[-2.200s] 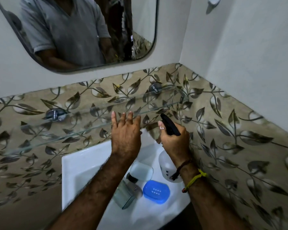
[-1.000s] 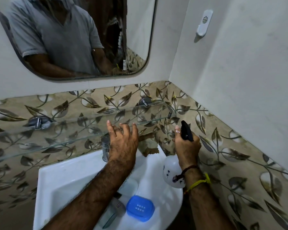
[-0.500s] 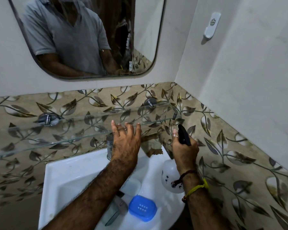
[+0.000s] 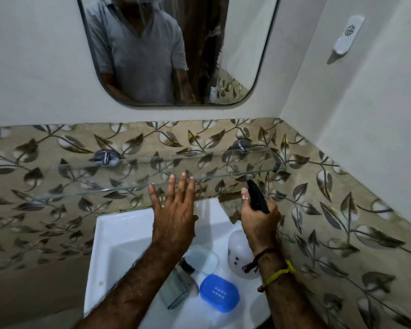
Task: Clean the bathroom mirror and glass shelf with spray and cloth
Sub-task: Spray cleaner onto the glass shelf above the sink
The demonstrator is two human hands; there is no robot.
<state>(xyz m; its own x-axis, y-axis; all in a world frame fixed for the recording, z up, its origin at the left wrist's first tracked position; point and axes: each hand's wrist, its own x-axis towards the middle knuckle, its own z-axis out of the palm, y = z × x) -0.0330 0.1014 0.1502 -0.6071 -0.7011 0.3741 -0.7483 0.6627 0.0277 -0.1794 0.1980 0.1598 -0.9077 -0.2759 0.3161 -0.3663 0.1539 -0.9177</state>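
The wall mirror (image 4: 244, 43) hangs above a band of leaf-patterned tiles. Below it a clear glass shelf (image 4: 86, 176) runs along the tiles on two chrome brackets. My left hand (image 4: 173, 214) is spread flat, fingers straight, its tips at the shelf's front edge. My right hand (image 4: 259, 224) grips a white spray bottle (image 4: 239, 256) by its black trigger head, nozzle pointing up toward the shelf's right part. No cloth is visible.
A white basin (image 4: 119, 243) sits under the shelf, holding a blue soap case (image 4: 220, 294), a clear lid (image 4: 202, 258) and a squarish glass bottle (image 4: 176, 289). The right wall meets the tiles in a corner and carries a white hook (image 4: 348, 35).
The view has shifted so the mirror and shelf sit more centred. Both hands keep nearly the same pose, the left flat at the shelf edge, the right holding the sprayer.
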